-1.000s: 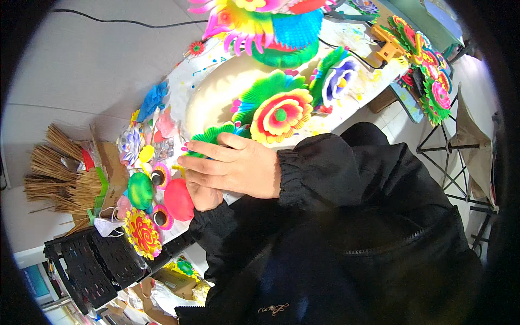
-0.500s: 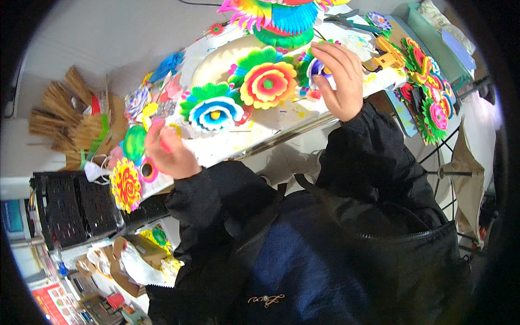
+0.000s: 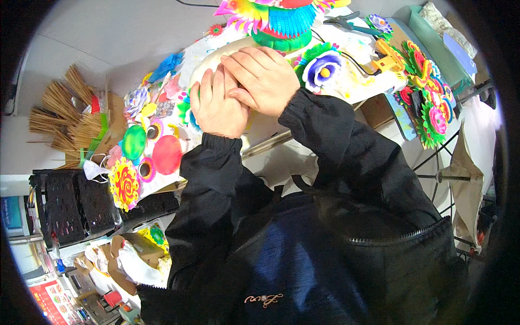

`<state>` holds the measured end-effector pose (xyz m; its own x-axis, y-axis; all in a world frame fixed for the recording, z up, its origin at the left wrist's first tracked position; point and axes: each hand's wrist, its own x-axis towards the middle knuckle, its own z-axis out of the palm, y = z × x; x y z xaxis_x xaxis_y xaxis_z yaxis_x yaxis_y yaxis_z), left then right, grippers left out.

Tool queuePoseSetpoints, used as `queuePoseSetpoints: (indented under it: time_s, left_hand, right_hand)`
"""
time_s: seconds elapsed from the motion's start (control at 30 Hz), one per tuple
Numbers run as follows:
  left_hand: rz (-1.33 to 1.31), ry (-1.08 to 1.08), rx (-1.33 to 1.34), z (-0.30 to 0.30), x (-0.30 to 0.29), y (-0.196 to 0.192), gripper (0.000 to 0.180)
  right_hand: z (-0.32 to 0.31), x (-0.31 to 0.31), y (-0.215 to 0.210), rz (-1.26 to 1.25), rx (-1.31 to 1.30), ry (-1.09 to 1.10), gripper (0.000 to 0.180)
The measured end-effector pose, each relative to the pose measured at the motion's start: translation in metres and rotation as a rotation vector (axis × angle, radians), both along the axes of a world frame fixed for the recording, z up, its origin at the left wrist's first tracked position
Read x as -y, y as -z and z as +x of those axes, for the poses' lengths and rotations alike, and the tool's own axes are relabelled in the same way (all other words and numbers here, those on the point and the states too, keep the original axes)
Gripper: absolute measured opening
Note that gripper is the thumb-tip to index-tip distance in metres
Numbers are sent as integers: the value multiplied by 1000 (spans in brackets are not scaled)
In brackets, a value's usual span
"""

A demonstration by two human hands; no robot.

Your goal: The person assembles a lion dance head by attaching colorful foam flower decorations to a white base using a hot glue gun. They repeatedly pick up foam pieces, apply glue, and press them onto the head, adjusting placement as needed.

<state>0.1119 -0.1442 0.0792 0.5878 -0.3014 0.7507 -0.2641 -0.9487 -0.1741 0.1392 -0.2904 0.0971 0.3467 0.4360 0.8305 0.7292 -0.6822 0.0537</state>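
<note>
My left hand [image 3: 219, 105] lies with its fingers stretched over the front of the cream-coloured oval base [image 3: 212, 66]. My right hand [image 3: 262, 81] overlaps it from the right, fingers extended side by side and thumb apart. Beneath them, the orange flower is hidden. Of the blue-and-white flower, only bits of green leaf [image 3: 183, 105] show beside my left hand. What my palms touch is out of sight. Right of my hands, a purple-and-white flower [image 3: 323, 71] with a yellow centre stands uncovered. Behind rises a colourful bird figure [image 3: 281, 19] on a green base.
Painted discs, a green one [image 3: 134, 142] and a red one [image 3: 167, 155], lie at the table's left end near a yellow-red ornament [image 3: 124, 185]. Bundled sticks [image 3: 67, 116] stand beyond. On the right are a yellow glue gun [image 3: 389, 58], pliers [image 3: 352, 23] and several flower pieces [image 3: 428, 89].
Both hands have moved together over the middle flowers: my left hand from the red disc at left, my right hand from the purple flower, uncovering both.
</note>
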Motion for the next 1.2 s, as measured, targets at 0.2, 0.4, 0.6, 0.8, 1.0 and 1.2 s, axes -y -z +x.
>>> queuePoseSetpoints:
  time_s: [0.2, 0.4, 0.6, 0.8, 1.0, 1.2]
  left_hand:
    - [8, 23, 30, 3, -2, 3, 48]
    - [11, 8, 16, 1, -1, 3, 47]
    - [-8, 45, 22, -3, 3, -3, 43]
    - [0, 12, -22, -4, 1, -1, 45]
    - [-9, 21, -114, -8, 1, -10, 49]
    - [-472, 123, 59, -41, -57, -12, 52]
  right_hand:
    - [0, -1, 3, 17, -27, 11, 58]
    - [-1, 0, 4, 15, -29, 8, 58]
    - [-5, 0, 2, 19, -51, -18, 60]
    - [-6, 0, 2, 11, -53, -8, 60]
    - [-10, -1, -5, 15, -107, -14, 56]
    - [-21, 2, -22, -80, -56, 22, 52]
